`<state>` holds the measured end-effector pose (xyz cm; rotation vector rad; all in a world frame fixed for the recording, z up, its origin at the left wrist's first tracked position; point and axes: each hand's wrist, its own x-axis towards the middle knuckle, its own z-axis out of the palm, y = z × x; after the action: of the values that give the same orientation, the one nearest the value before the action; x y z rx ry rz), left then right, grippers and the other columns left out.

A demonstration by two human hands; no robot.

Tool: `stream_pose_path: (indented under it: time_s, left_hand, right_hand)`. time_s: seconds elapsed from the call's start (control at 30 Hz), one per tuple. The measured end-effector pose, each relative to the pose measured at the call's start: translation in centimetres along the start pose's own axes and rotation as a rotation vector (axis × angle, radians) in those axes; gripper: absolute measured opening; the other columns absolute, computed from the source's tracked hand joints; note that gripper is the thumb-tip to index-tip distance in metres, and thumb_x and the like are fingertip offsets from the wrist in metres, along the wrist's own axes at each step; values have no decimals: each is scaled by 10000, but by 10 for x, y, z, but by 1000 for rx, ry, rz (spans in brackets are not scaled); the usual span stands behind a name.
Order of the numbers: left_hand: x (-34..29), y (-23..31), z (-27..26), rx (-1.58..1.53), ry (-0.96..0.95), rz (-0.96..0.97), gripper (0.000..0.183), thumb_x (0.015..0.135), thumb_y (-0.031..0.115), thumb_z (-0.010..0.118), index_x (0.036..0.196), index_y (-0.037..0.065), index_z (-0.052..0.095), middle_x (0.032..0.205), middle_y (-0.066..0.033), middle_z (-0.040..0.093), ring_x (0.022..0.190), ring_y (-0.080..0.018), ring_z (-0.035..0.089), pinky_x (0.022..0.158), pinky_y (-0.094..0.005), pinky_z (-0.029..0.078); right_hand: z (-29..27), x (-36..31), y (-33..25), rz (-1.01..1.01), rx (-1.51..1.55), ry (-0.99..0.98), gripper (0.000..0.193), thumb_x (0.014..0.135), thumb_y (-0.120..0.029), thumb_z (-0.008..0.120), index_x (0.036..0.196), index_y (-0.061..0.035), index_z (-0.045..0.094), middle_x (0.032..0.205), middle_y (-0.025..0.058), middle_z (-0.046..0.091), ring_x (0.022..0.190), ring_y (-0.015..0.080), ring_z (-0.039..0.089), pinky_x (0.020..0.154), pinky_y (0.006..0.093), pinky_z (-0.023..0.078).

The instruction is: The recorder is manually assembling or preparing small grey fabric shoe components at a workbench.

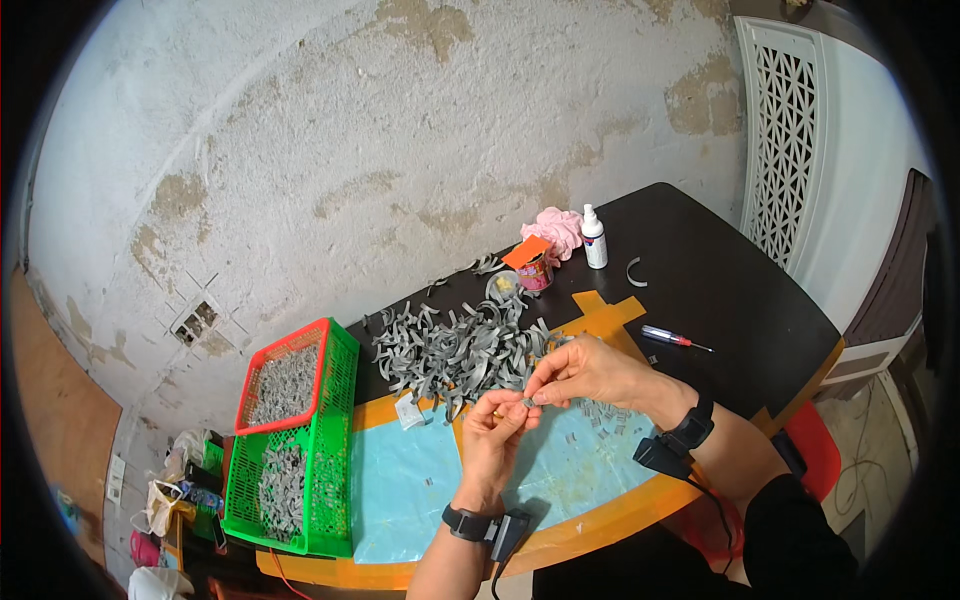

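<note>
Over the blue sheet (405,490), my left hand (490,435) and my right hand (595,372) meet fingertip to fingertip. Both pinch a small grey piece (529,402), mostly covered by the fingers, so its exact kind does not show. Just beyond the hands lies a big heap of curved grey strips (450,345). Several small grey pieces (600,415) are scattered on the sheet under and beside my right hand. Each wrist wears a black strapped device with a cable.
A green basket (340,440) with small grey pieces stands at the left, a red-rimmed basket (322,375) resting on it. Behind the heap are a red tin (537,276), a pink cloth (553,232) and a white spray bottle (594,240). A screwdriver (670,337) lies right on the black table (740,290).
</note>
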<state>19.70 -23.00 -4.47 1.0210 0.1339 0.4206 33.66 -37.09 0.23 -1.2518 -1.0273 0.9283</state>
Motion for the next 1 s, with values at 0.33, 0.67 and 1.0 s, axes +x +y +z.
stream_pose_path:
  time_s: [0.33,0.67,1.0]
  left_hand:
    - [2,2,8,363,-24,257,117,885,24,615,991,-2,572,889,-91,646,776,-155,634,714,-264,518]
    - [6,-2,0,305,-45,174,88,888,14,608,962,11,560,870,-69,631,762,-141,610,703,-254,499]
    - [4,-1,2,295,-60,148,94,890,2,600,973,17,559,866,-70,635,766,-138,618,704,-253,504]
  right_hand:
    - [1,3,7,-19,106,49,155,835,-103,660,929,19,671,738,12,627,667,63,544,613,204,442]
    - [-7,3,5,-46,-82,34,127,839,-117,670,914,-14,670,779,15,652,655,65,569,601,209,443]
    - [-8,4,10,38,90,-73,156,827,-147,691,899,-11,667,779,16,650,690,68,575,607,207,443]
